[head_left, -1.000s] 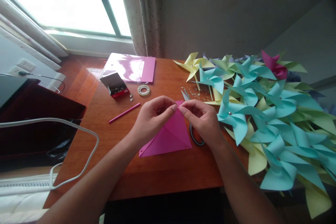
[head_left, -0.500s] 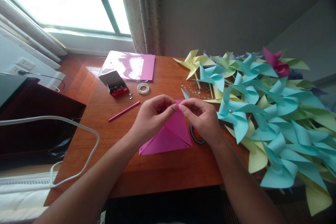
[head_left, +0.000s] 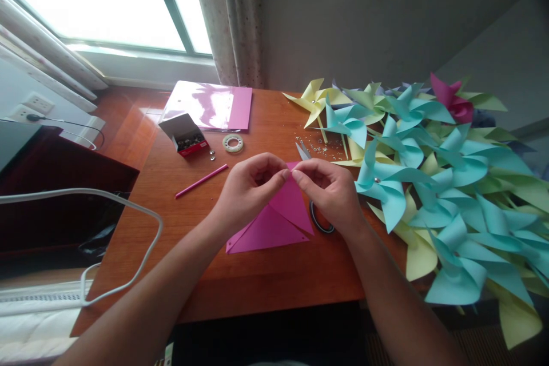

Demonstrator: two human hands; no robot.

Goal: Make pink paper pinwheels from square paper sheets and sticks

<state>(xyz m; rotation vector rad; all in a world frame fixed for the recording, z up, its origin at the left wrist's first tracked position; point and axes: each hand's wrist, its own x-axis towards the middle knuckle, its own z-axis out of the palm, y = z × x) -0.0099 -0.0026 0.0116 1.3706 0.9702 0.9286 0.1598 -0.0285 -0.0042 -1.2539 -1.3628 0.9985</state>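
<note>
Both hands meet at the far corner of a folded pink paper sheet (head_left: 274, 220), which lies on the wooden table (head_left: 240, 280) directly in front of the person. The left hand (head_left: 249, 189) closes its grip on that corner from one side, and the right hand (head_left: 332, 191) pinches it from the other, apparently to line up the layers at the tip. The rest of the sheet rests flat, so the table steadies it. Scissors (head_left: 315, 206) lie partly under the right hand. Farther back sit a pink stick (head_left: 201, 180), a roll of tape (head_left: 233, 143), an open box of fasteners (head_left: 185, 135) and a stack of pink paper (head_left: 210, 105). Finished paper pinwheels (head_left: 429, 177) are heaped on the right.
</note>
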